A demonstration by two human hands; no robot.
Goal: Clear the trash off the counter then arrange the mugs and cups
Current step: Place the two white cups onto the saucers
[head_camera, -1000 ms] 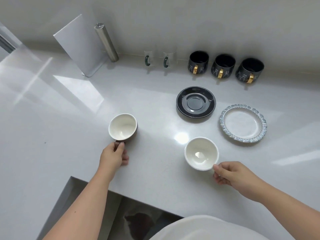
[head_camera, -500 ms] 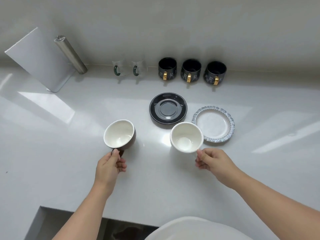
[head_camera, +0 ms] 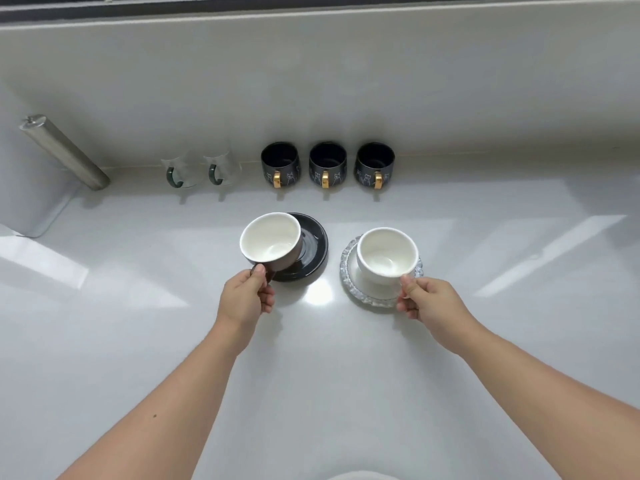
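My left hand (head_camera: 246,297) grips the handle of a brown cup (head_camera: 272,241) with a white inside, held tilted over the left part of a black saucer (head_camera: 311,251). My right hand (head_camera: 429,303) pinches the handle of a white cup (head_camera: 386,255), which is over a clear-rimmed white saucer (head_camera: 349,271); I cannot tell if it rests on it. Along the back wall stand three black mugs with gold handles (head_camera: 327,164) and, to their left, two glass cups with green handles (head_camera: 201,168).
The white counter (head_camera: 138,341) stretches to both sides and toward me. A steel cylinder (head_camera: 64,152) leans at the back left near the wall. A low ledge and backsplash (head_camera: 311,81) run behind the mugs.
Both hands lifted their cups off the counter and carried them away from me, the brown cup over the black saucer, the white cup over the clear-rimmed saucer. The camera view shifted left.
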